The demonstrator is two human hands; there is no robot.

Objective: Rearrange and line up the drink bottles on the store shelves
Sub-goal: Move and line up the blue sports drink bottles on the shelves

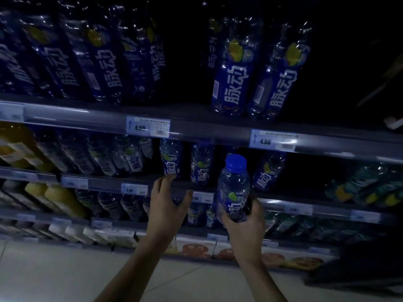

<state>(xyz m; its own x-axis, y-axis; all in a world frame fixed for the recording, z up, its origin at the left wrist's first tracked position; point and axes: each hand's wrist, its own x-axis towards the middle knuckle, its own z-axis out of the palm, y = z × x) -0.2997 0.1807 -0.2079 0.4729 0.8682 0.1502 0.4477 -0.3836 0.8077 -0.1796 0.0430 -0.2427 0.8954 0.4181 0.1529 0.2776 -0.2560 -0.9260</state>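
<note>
**Dim aisle, one bottle in hand, blue labels everywhere**

The lighting here is pretty bad, so a lot of the far stuff is just dark shapes. The person's right hand (pixel 242 223) is wrapped around the lower half of a small clear bottle (pixel 233 188) with a blue cap and blue label, held upright out in front of the shelves, near the camera. The left hand (pixel 166 200) is open, fingers spread and curled a bit, with the fingertips up at the base of another small blue-label bottle (pixel 171 158) standing on the middle shelf (pixel 104 184). Whether they actually touch it is hard to tell.

To the right of that one on the same shelf stand two more like it, a middle bottle (pixel 201 163) and a right bottle (pixel 269 171), with a gap between them just behind the held bottle.

The top shelf (pixel 196 125) carries big bottles (pixel 231 79) of the same brand (two price tags on its front rail read 4.50). Yellow drinks (pixel 13 147) sit far left, and greenish bottles (pixel 368 184) far right.
</note>
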